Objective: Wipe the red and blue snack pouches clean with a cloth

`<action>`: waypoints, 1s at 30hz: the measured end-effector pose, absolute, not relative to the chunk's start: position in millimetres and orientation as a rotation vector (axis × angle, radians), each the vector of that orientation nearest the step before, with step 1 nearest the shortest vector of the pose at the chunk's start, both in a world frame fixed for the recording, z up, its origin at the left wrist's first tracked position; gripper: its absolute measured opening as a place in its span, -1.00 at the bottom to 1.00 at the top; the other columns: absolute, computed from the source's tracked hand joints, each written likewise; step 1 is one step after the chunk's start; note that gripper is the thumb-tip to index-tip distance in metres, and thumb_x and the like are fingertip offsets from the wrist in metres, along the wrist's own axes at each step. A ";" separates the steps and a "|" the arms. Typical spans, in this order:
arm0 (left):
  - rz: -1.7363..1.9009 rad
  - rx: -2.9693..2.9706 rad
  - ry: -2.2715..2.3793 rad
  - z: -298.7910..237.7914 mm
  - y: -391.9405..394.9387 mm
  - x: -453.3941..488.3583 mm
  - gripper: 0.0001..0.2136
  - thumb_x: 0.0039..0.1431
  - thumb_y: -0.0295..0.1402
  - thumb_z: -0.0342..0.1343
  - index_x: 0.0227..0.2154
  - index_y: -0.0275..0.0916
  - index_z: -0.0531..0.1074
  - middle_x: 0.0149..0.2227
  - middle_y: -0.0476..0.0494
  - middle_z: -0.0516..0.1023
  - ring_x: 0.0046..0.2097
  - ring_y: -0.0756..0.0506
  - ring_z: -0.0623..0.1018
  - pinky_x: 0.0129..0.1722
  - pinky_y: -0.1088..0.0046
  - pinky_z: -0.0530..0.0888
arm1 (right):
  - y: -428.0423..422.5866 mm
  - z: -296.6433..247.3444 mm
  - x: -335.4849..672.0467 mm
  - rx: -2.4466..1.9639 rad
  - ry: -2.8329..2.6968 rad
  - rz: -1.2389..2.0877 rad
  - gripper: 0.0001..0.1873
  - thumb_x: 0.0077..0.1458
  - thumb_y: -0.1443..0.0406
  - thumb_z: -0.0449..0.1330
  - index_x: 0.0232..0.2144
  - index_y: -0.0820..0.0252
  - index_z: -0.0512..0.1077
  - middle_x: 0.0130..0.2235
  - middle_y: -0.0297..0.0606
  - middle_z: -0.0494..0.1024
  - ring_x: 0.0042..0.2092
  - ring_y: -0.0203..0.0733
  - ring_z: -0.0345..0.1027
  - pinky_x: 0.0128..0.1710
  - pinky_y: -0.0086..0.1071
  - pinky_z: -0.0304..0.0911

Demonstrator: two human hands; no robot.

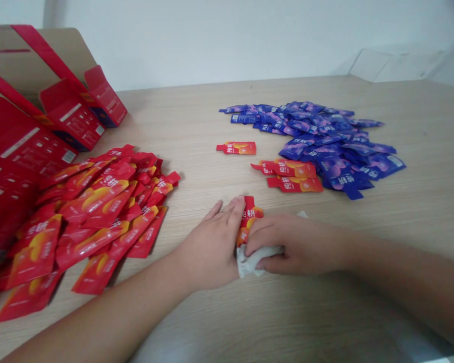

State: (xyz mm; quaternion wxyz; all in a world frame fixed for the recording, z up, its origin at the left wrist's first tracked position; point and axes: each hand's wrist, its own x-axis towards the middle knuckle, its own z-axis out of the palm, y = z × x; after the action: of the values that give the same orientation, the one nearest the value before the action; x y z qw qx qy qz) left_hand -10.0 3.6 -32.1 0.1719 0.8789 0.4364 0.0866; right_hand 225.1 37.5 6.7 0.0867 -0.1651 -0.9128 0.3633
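A red and orange pouch (250, 216) lies flat on the table between my hands. My left hand (213, 246) rests flat beside it, its stretched fingers touching the pouch's left edge. With bent fingers, my right hand (300, 243) grips a crumpled white tissue (251, 262) and presses it on the lower end of the pouch. Part of the pouch is covered by the right fingers and the tissue. Just beyond my hands lie two more red pouches (291, 169) side by side, and a single red pouch (237, 147) sits farther back.
At the left is a heap of red pouches (109, 201), in front of red boxes (73, 118) standing with open flaps. A pile of purple pouches (325, 133) spreads at the back right. The wooden table (181, 121) meets a white wall.
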 end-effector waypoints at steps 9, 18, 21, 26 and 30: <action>0.271 2.476 1.286 -29.0 1.7 -4.4 0.07 0.20 0.08 0.31 0.53 -0.35 -0.16 0.52 -0.54 0.17 0.51 -0.34 0.28 0.53 -0.06 0.11 | 48.9 -12.4 219.7 -0.598 -2.791 0.705 -0.83 0.25 0.41 0.32 -0.13 0.08 0.62 0.04 -0.25 0.67 0.15 0.00 0.51 0.28 -0.11 0.36; 0.259 2.465 1.298 -28.4 2.0 -5.5 0.07 0.17 0.05 0.32 0.50 -0.49 -0.08 0.49 -0.66 0.18 0.51 -0.41 0.27 0.53 -0.08 0.13 | 61.6 -28.9 224.4 -0.725 -2.754 0.172 -0.83 0.33 0.36 0.24 -0.05 0.19 0.56 -0.03 -0.06 0.64 0.01 0.08 0.53 0.08 0.03 0.47; 0.276 2.469 1.285 -29.1 2.3 -6.5 0.09 0.17 0.01 0.32 0.51 -0.51 -0.13 0.49 -0.68 0.16 0.52 -0.42 0.25 0.54 -0.08 0.12 | 60.8 -34.3 230.3 -0.664 -2.612 0.087 -0.75 0.34 0.40 0.19 0.04 0.18 0.51 0.01 -0.04 0.62 0.00 0.04 0.53 0.01 -0.05 0.51; 0.337 2.468 1.248 -31.5 1.9 -8.1 0.07 0.18 -0.03 0.34 0.53 -0.36 -0.17 0.50 -0.58 0.19 0.53 -0.42 0.23 0.53 -0.14 0.11 | 55.1 -33.2 239.7 -0.506 -2.288 0.047 -0.64 0.33 0.46 0.20 0.09 0.00 0.45 0.12 -0.12 0.51 0.04 -0.08 0.51 -0.03 -0.20 0.50; 0.322 2.486 1.254 -33.8 2.2 -9.0 0.06 0.19 0.05 0.32 0.52 -0.36 -0.14 0.52 -0.64 0.11 0.52 -0.43 0.23 0.52 -0.16 0.13 | 48.8 -20.6 235.3 -0.371 -2.574 0.229 -0.77 0.35 0.44 0.17 -0.04 0.11 0.53 0.05 -0.11 0.59 0.01 -0.07 0.52 -0.01 -0.19 0.48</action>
State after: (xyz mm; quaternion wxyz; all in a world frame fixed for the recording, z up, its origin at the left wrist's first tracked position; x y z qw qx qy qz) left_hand -9.0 2.2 -33.8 0.1686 0.8742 0.4410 0.1131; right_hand 235.3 48.8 -20.6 0.2622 -0.1372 -0.9515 0.0845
